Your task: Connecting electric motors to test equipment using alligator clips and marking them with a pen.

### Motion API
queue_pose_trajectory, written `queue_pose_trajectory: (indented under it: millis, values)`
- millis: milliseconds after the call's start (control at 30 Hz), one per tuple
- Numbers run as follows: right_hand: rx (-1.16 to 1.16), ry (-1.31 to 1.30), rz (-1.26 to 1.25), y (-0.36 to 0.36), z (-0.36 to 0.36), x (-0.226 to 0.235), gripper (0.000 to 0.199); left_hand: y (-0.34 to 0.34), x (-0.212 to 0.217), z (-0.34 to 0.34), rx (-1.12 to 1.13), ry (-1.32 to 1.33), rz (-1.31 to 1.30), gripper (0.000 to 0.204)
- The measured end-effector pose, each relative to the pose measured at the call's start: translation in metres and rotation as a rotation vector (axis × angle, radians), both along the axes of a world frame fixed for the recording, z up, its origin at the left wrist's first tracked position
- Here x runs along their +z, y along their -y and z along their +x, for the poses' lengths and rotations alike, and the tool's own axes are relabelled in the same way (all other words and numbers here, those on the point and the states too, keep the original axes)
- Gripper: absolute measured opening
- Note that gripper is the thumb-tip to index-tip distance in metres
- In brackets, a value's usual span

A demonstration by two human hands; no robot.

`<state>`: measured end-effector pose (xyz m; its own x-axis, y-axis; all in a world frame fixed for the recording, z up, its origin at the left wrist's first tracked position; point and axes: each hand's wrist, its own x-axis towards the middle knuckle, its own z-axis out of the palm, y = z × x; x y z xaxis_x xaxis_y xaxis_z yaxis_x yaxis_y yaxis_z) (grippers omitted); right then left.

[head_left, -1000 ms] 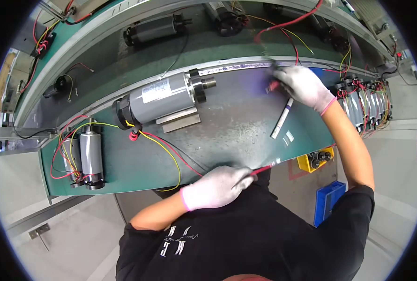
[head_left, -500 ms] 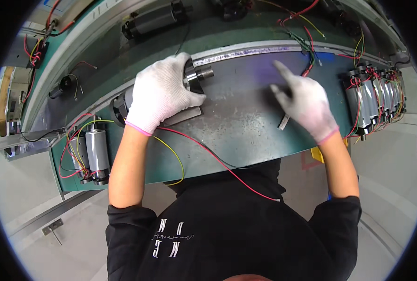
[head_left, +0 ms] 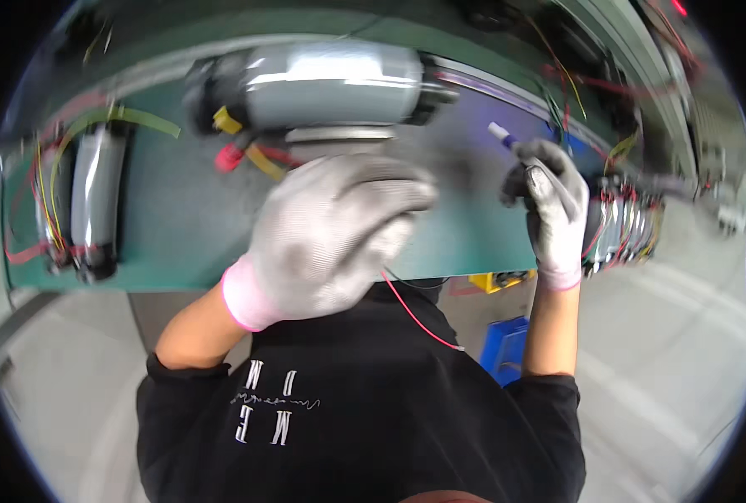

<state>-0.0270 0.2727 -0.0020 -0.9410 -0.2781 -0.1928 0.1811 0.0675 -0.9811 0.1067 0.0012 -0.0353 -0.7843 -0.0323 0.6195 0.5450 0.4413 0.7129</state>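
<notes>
Now my left hand (head_left: 331,239), gloved, hangs blurred over the green bench (head_left: 180,218), fingers curled loosely, gripping nothing I can make out. It's just below the big grey motor (head_left: 331,84), w/ a red wire (head_left: 419,317) trailing under it. My right hand (head_left: 553,210) is clenched round a marker (head_left: 507,138), tip up-left. A smaller motor (head_left: 96,201) lies far left.

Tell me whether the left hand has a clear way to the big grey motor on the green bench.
Probably yes. The left hand hovers just in front of the big grey motor, with only a red and yellow connector off to one side. The picture is blurred, so contact is unclear.
</notes>
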Motion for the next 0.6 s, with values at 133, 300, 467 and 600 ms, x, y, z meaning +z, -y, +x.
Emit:
queue_pose_trajectory:
  millis: [133,300,467,600]
  values:
    - [0.393,-0.264,0.450,0.074,0.029,0.052,0.050,0.008,-0.016,0.032,0.285,-0.001,0.189,0.027]
    - [1.297,-0.391,0.123,0.165,-0.002,0.095,0.063,0.051,-0.045,0.078,-0.167,0.207,0.292,0.029]
    - [0.832,0.013,0.191,0.248,-0.038,0.133,0.068,0.074,-0.087,0.088,0.028,0.394,0.673,0.032]
    - [1.158,-0.173,0.929,0.302,-0.059,0.101,0.065,0.068,-0.102,0.081,0.081,0.390,0.719,0.030]
